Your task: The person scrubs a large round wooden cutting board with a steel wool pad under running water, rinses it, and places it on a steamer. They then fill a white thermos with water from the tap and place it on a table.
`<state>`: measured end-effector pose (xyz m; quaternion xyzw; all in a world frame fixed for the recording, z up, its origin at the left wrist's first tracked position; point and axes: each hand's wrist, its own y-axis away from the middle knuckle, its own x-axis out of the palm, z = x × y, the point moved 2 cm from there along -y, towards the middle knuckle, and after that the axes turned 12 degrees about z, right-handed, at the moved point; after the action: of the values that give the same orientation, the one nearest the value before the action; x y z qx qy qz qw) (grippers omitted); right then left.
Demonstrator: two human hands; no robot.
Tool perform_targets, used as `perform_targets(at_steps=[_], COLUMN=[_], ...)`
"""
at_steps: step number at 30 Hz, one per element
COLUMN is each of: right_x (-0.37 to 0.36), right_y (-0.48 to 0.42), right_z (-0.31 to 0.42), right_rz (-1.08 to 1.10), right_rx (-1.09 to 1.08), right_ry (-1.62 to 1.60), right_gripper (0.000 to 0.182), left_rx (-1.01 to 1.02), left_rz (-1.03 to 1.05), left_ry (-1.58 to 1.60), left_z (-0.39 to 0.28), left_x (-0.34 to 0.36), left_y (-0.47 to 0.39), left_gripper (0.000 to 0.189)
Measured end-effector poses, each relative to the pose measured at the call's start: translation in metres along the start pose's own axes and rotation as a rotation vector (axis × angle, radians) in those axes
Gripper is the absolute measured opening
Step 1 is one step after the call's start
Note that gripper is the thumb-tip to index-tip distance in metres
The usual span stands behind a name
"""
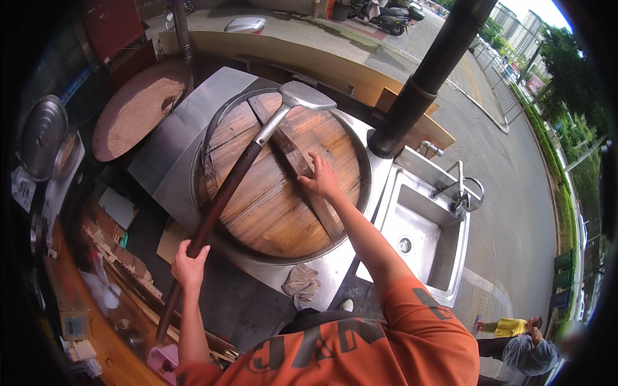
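Note:
My left hand [189, 265] is wrapped around the dark wooden shaft of a long-handled wok spatula [231, 186]. Its metal blade [309, 96] reaches over the far rim of a large wok [367, 198] set in a steel stove. A round wooden plank lid [256, 217] covers the wok, and the spatula's shaft crosses above it. Over the lid's wooden crossbar [294, 159], my right hand [321, 177] is spread with fingers apart. Whether its fingertips touch the bar, I cannot tell.
Right of the stove is a steel sink [451, 260] with a faucet [461, 190]. A black pipe [410, 106] rises at the back right. A rag [301, 283] lies on the stove's front edge. Left stands a wide pan [104, 140] of brownish grains [145, 113]. Two people are at lower right.

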<state>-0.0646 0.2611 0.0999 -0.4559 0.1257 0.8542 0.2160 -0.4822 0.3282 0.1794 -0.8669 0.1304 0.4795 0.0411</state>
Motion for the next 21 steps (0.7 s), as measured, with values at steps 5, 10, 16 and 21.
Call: perform_targets(at_steps=[5, 10, 16, 21], right_x=[-0.025, -0.045, -0.047, -0.05], right_y=[0.099, 0.213, 0.309, 0.351], right_z=[-0.063, -0.128, -0.178, -0.198], right_rz=[-0.084, -0.085, -0.137, -0.139], right_rx=[0.026, 0.266, 0.486, 0.576], right_ry=[-0.143, -0.266, -0.283, -0.266], right_gripper=[0.065, 0.052, 0.044, 0.039], left_rx=[0.244, 0.431, 0.52, 0.582], left_rz=[0.002, 0.147, 0.391, 0.493], left_ry=[-0.057, -0.144, -0.157, -0.198], left_z=[-0.021, -0.044, -0.055, -0.043], left_x=[0.036, 0.071, 0.149, 0.21], left_y=[-0.02, -0.009, 0.044, 0.087], left_gripper=[0.04, 0.038, 0.04, 0.042])
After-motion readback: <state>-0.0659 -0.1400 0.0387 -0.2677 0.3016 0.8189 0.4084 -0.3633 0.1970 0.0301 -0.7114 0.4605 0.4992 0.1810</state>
